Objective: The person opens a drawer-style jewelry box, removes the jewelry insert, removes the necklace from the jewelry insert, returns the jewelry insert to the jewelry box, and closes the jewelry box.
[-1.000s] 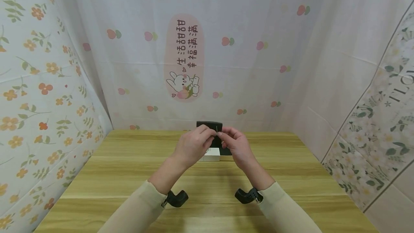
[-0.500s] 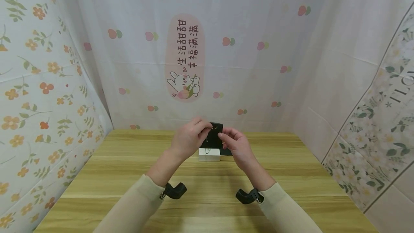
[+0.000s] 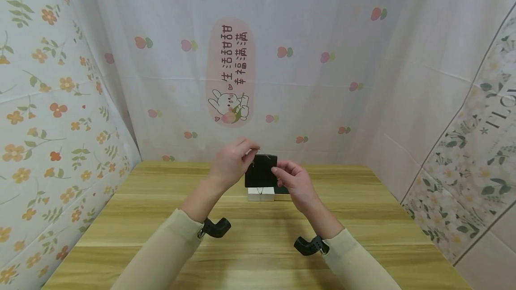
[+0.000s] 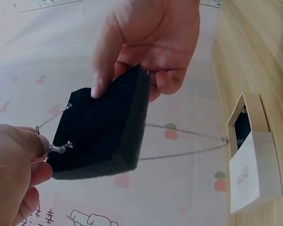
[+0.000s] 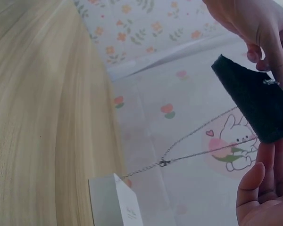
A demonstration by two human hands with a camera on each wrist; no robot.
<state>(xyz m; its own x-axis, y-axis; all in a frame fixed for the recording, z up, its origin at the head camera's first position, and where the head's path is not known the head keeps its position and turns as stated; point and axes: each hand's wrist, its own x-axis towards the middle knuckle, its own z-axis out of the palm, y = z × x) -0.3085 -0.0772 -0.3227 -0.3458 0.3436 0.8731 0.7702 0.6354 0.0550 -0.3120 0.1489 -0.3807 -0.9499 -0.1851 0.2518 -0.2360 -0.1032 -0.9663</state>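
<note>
Black foam jewelry pad [image 3: 260, 171] is held up in the air by my right hand [image 3: 296, 180], its thumb on one face and its fingers behind. Close to the pad's opposite edge, my left hand [image 3: 231, 160] pinches part of a silver necklace [image 4: 61, 147] between thumb and forefinger. The necklace passes through the pad at two spots. Behind the pad its chain [image 5: 162, 163] hangs in a long loop toward the white box sleeve [image 4: 254, 174]; whether the chain's end touches the box is unclear.
A cream box drawer [image 4: 254, 113] with a dark inside sticks partly out of the white sleeve. Both sit on the wood-grain table [image 3: 258, 245] near its back edge. A printed curtain [image 3: 169, 79] hangs behind it.
My left hand has drawn away from the right hand, leftward and up, with the necklace pinched. More of the pad's face now shows. The right hand has stayed nearly still.
</note>
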